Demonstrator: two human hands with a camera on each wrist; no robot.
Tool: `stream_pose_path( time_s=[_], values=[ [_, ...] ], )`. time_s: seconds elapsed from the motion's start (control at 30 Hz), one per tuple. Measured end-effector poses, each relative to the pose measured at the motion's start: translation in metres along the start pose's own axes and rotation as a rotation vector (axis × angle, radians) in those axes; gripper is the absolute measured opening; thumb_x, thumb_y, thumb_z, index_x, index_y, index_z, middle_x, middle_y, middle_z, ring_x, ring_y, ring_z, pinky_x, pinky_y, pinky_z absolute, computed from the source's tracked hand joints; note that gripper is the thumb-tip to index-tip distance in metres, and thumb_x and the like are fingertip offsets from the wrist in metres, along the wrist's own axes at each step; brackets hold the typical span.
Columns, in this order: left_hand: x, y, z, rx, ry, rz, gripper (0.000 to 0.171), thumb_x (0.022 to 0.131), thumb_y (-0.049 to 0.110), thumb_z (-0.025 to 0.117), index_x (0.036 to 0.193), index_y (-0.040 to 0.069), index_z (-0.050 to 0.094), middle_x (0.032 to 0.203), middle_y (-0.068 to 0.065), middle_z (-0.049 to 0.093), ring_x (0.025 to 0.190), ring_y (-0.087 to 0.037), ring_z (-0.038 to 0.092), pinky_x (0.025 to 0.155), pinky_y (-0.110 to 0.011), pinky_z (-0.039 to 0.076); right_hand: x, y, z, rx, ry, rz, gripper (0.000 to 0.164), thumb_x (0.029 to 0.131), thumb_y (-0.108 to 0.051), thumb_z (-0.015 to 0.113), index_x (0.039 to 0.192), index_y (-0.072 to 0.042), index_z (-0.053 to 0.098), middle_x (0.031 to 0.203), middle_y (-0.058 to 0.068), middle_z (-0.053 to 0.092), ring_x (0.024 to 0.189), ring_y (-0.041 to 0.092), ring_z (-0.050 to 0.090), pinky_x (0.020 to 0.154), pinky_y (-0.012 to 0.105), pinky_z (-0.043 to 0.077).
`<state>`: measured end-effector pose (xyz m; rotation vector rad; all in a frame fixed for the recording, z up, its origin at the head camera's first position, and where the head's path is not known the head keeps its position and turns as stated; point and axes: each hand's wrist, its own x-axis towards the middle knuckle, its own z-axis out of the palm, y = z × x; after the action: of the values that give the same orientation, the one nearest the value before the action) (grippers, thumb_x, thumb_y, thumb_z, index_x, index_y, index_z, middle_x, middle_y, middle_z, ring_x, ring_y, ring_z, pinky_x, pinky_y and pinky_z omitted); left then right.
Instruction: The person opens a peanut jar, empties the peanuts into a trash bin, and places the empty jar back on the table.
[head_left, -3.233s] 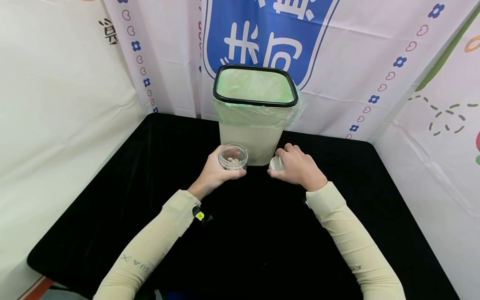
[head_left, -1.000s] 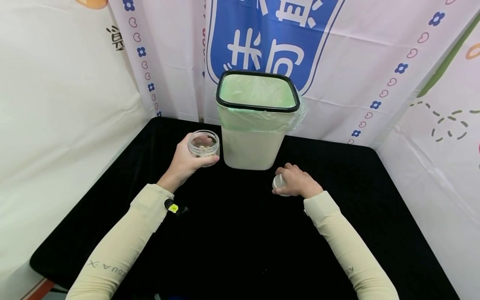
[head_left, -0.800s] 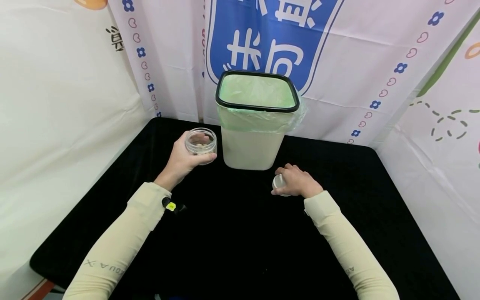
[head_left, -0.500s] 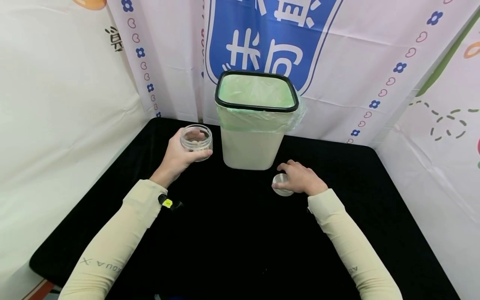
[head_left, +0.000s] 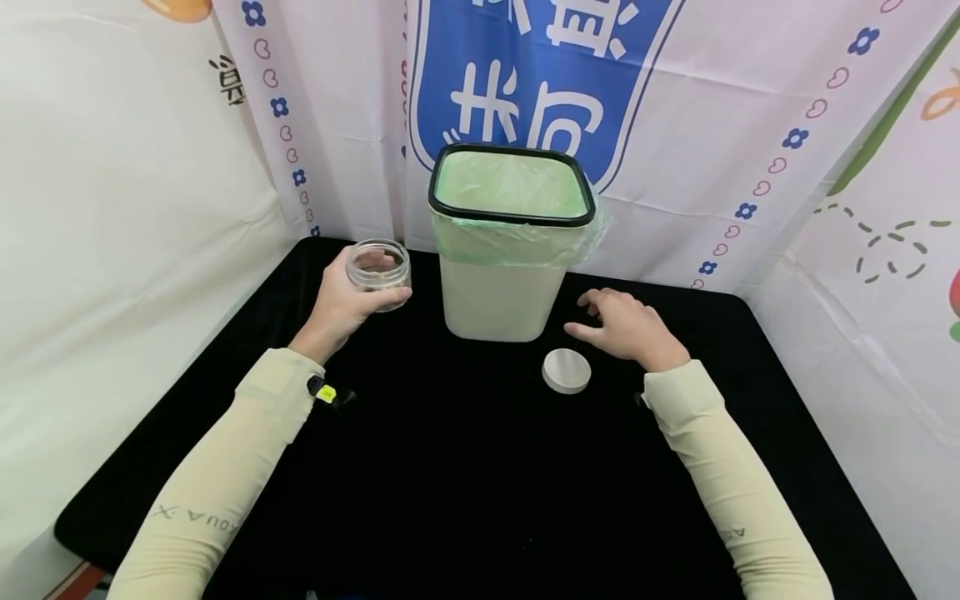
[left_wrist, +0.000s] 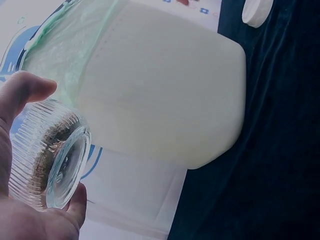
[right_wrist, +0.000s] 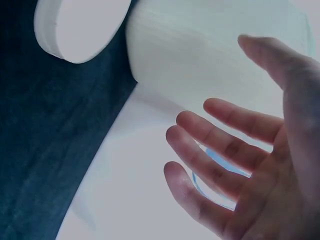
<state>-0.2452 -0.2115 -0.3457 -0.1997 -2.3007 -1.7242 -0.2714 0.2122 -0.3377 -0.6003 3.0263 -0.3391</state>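
Note:
My left hand point(head_left: 339, 298) grips a clear glass jar point(head_left: 379, 275) without a lid, thumb and fingers wrapped round its sides. In the left wrist view the ribbed jar point(left_wrist: 47, 155) has something brownish near its base, too blurred to name. My right hand point(head_left: 628, 327) hovers over the right part of the table with fingers spread and nothing between them, as the right wrist view shows the same hand point(right_wrist: 250, 165). Just below it, a round white lid point(head_left: 566, 371) lies flat on the black cloth, apart from the fingers.
A cream trash bin point(head_left: 501, 296) with a black rim and a green bag liner stands at the back of the black-covered table point(head_left: 480, 475), between the hands. Printed white curtains point(head_left: 690, 108) hang behind and at both sides.
My right hand has let go of the white lid, leaving it on the table, and has risen away to the right. The left hand has carried the jar leftward, away from the bin's front.

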Motion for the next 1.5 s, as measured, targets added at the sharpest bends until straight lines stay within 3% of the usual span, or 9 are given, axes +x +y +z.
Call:
stream_pose_path(
  time_s=[0.47,0.67,0.87,1.07,1.17,1.5],
  values=[
    [0.006,0.004,-0.009,0.005,0.030,0.008,0.069,0.080,0.014,0.093,0.137,0.006,0.055,0.132,-0.011,0.068,0.111,-0.007,0.064,0.093,-0.013,0.052,-0.004,-0.007,-0.051,0.078,0.203,-0.002,0.032,0.106,-0.034,0.058,0.119,-0.006,0.069,0.105,0.015,0.077,0.098,0.033,0.072,0.085,0.056,0.056],
    [0.010,0.008,-0.011,0.001,0.037,0.025,0.069,0.079,0.014,0.094,0.135,0.006,0.056,0.127,-0.006,0.070,0.109,-0.007,0.065,0.092,-0.014,0.053,-0.005,-0.018,-0.075,0.095,0.278,0.013,0.035,0.108,-0.027,0.046,0.118,-0.002,0.068,0.107,0.020,0.074,0.097,0.037,0.070,0.088,0.056,0.054],
    [0.016,0.016,-0.014,0.023,0.048,0.036,0.070,0.077,0.016,0.095,0.135,0.007,0.057,0.123,-0.001,0.070,0.108,-0.008,0.063,0.093,-0.015,0.051,-0.002,-0.030,-0.094,0.106,0.349,0.041,0.043,0.111,-0.034,0.039,0.115,-0.001,0.066,0.106,0.020,0.070,0.094,0.037,0.063,0.086,0.053,0.050],
    [0.021,0.027,-0.016,0.011,0.060,0.029,0.071,0.077,0.017,0.096,0.135,0.009,0.056,0.121,0.002,0.069,0.110,-0.009,0.062,0.094,-0.018,0.051,0.007,-0.043,-0.109,0.165,0.336,0.085,0.056,0.109,-0.048,0.041,0.121,0.000,0.068,0.117,0.022,0.071,0.105,0.038,0.065,0.094,0.055,0.051],
    [0.024,0.032,-0.017,0.011,0.067,0.040,0.071,0.076,0.016,0.096,0.134,0.009,0.057,0.120,0.002,0.069,0.109,-0.010,0.062,0.094,-0.018,0.051,0.011,-0.049,-0.114,0.192,0.323,0.116,0.059,0.107,-0.053,0.042,0.121,-0.001,0.068,0.118,0.020,0.072,0.103,0.036,0.066,0.092,0.052,0.053],
    [0.029,0.044,-0.021,0.006,0.072,0.039,0.070,0.075,0.018,0.096,0.133,0.010,0.057,0.120,0.003,0.067,0.108,-0.011,0.061,0.093,-0.020,0.051,0.027,-0.058,-0.123,0.205,0.357,0.184,0.051,0.101,-0.048,0.048,0.098,-0.005,0.076,0.089,0.011,0.070,0.081,0.029,0.060,0.070,0.036,0.046]
  ],
)
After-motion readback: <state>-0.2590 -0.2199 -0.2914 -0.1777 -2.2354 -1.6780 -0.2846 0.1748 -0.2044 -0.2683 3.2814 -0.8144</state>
